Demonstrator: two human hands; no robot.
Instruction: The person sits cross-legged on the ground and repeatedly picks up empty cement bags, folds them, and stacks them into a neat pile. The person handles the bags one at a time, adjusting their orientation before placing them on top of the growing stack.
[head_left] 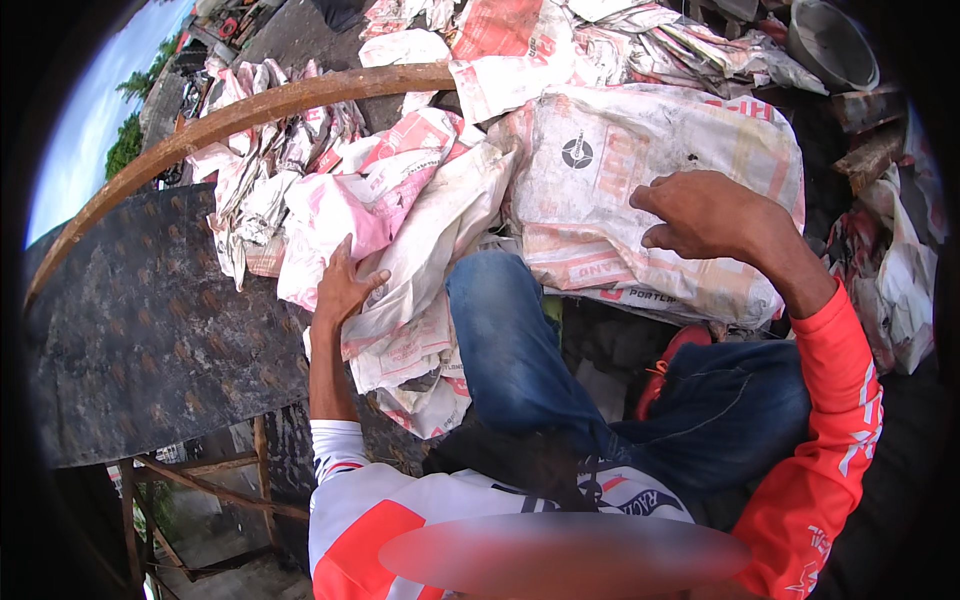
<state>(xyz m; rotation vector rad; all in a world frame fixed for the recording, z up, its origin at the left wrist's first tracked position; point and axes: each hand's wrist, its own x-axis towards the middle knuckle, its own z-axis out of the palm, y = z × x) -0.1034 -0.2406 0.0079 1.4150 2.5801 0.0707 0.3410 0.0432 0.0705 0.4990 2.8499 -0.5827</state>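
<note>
My left hand [345, 290], thumb spread away from the fingers, rests at the edge of a crumpled pink-and-white sack [365, 210]. Beside it a creased, dirty white sack [435, 235] slants down toward my knee. My right hand [705, 215] is over a flattened white cement sack [575, 205] with red print and a dark round mark. Its fingers are bent loosely, with a gap between thumb and forefinger and nothing visible between them. That sack lies on top of other flat sacks, whose edges show along its near side.
More crumpled sacks [510, 40] are heaped at the far side. A curved wooden strip [250, 110] arches across the left. Dark sheeting [150, 330] spreads below it, above a wooden frame [200, 475]. A grey bucket [830, 45] stands far right, near wood pieces [875, 150].
</note>
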